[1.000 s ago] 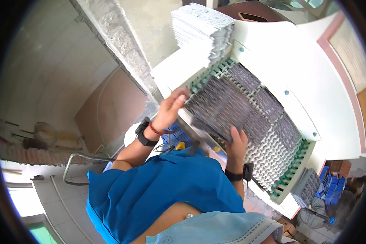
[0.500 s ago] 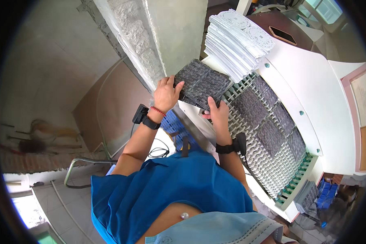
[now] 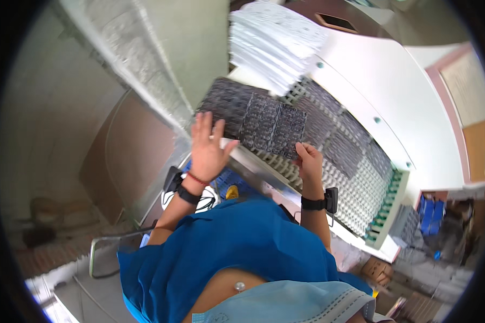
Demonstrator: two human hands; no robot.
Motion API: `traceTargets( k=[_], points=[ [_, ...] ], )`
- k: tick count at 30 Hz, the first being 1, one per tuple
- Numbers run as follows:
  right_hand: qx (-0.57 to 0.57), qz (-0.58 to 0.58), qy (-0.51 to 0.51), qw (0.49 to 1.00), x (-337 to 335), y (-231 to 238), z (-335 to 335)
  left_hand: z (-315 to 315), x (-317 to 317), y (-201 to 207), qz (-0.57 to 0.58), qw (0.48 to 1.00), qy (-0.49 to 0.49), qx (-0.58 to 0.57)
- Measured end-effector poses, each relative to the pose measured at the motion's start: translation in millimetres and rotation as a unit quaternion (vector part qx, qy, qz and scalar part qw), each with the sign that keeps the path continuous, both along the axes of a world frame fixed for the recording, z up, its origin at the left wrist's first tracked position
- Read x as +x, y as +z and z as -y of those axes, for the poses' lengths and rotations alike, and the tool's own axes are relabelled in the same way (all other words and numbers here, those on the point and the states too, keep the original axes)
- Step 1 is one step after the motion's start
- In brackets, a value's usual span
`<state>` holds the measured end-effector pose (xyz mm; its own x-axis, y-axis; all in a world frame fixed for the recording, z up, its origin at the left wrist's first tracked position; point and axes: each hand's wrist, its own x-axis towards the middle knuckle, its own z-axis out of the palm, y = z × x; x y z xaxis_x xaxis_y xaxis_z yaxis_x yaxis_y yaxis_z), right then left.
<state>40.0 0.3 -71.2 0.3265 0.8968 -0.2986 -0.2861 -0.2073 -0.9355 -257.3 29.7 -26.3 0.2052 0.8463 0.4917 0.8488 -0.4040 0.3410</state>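
Left hand: my left hand (image 3: 206, 153) is spread wide, fingertips at the lower edge of the dark panel (image 3: 226, 105); can't tell if they press or just hover.
Right hand: my right hand (image 3: 311, 166) is pinching the lower right corner of the patterned sheet (image 3: 275, 125), thumb on top.
Patterned sheet: at the upper-left end of the linked bed (image 3: 355, 202), up against the dark panel. Joined or overlapping? Blur hides it.
Corner grip: I'd keep the pinch light and the sheet level, since one held corner probably lets the far side sag.
Flat palm: imo spread fingers suit steadying the panel without creasing it.
White paper stack: the white paper stack (image 3: 275, 46) sits just beyond the sheet, so I'd watch that far edge for snags.
Dark pieces: similar dark pieces (image 3: 346, 153) lie on the bed, handy for judging straightness.
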Motion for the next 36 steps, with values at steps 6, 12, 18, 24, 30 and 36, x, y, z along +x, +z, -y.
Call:
traceTargets(
  k=[6,12,18,24,30,36],
  points=[
    [-0.039,0.167,-0.165,0.971,208,-17,97,-13,5,2,-0.041,0.993,0.097,0.046],
    [-0.097,0.205,-0.309,0.924,399,-56,168,-41,25,5,-0.056,0.991,0.121,-0.008],
    [-0.146,0.548,-0.287,0.772,481,-86,214,-46,46,-4,-0.066,0.988,0.124,-0.061],
    [-0.043,0.152,-0.367,0.917,399,-27,229,-43,50,-3,-0.025,0.986,0.149,-0.064],
    [-0.054,0.091,-0.084,0.991,202,-9,125,-49,38,-7,-0.020,0.987,0.142,-0.079],
    [-0.029,0.002,0.008,1.000,82,-50,45,-53,21,-19,-0.025,0.990,0.130,-0.052]
  ],
)
